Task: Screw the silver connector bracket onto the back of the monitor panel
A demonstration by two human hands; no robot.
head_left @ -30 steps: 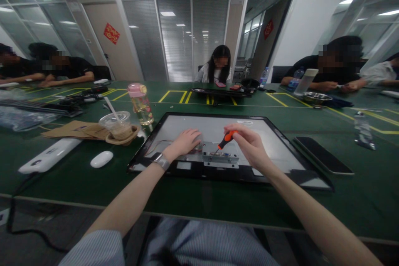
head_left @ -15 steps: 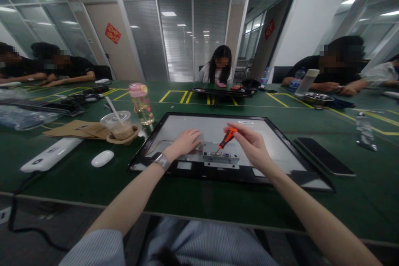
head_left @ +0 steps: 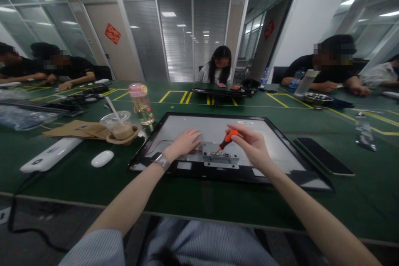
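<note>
A flat display panel [head_left: 249,131] with a black frame lies back side up in front of me. Near its front edge sits a metal bracket [head_left: 222,164] with a row of ports and a circuit board. My right hand [head_left: 254,143] grips an orange and black screwdriver [head_left: 227,139] by the handle, tilted, its tip down at the bracket's ports. The exact spot under the tip is too small to make out. My left hand [head_left: 185,142] rests with fingers stretched out on the panel beside the bracket's left end, near thin wires.
Left of the panel are a white mouse [head_left: 102,158], a plastic cup [head_left: 118,124] in a cardboard holder, a pink-lidded bottle [head_left: 141,104] and a white power strip [head_left: 51,154]. A black phone [head_left: 323,156] lies to the right. Several people sit around the green table [head_left: 93,189].
The screwdriver's handle has turned a little in my right hand, with more orange showing. My left hand stays in place. A person at the right has shifted slightly left.
</note>
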